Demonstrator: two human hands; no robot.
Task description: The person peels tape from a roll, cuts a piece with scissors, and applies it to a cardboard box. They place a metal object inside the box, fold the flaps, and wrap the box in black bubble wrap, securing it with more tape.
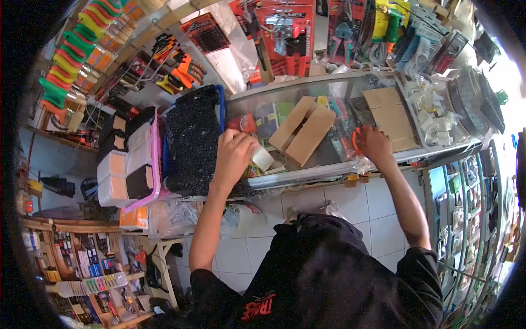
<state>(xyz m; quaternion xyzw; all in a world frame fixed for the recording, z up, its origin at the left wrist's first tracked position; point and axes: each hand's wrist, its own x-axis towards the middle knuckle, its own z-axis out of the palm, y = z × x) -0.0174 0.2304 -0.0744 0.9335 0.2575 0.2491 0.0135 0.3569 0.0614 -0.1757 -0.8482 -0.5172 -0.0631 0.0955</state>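
My left hand [235,156] is closed at the left end of the glass counter, its fingers curled on a pale roll of tape [262,159]. Orange-handled scissors [356,140] are in my right hand [376,147], with the dark blades pointing away from me over the glass. Between my hands lies a brown cardboard box [304,130], set at a slant, with a dark gap running between its top flaps. To the right of the scissors is a flat cardboard piece [390,118].
A blue crate with black contents [192,137] and a pink basket [156,164] of wrapped packs stand left of the counter [329,171]. Packaged tools [285,41] hang along the back. White fittings [438,118] fill a tray at right. Display shelves [466,203] stand at lower right.
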